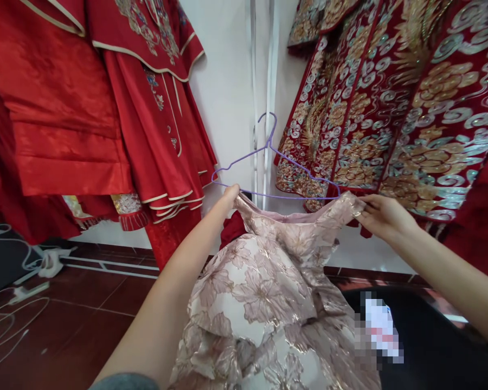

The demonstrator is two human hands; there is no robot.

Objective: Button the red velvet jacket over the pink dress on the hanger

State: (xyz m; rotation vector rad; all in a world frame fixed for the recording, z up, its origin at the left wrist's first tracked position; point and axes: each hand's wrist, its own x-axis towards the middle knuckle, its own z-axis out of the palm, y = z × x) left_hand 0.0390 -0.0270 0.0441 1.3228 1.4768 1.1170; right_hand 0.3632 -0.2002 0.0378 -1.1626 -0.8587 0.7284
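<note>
Both hands pinch shut on the pink floral dress (264, 292), left hand (230, 194) and right hand (380, 214) at opp. neckline corners, w/ purple hanger (268, 162) just behind; fabric looks stiff-ish brocade, light, non-slip, best held at shoulders; skirt hem cut off below, left fingertips hidden, red garments (106, 108) beyond.

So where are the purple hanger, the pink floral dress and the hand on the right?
purple wire hanger (268, 149), head view, on the neck just below the hook.
pink floral dress (264, 281), head view, on the bodice front.
right hand (384, 216), head view, on the back of the hand.
</note>
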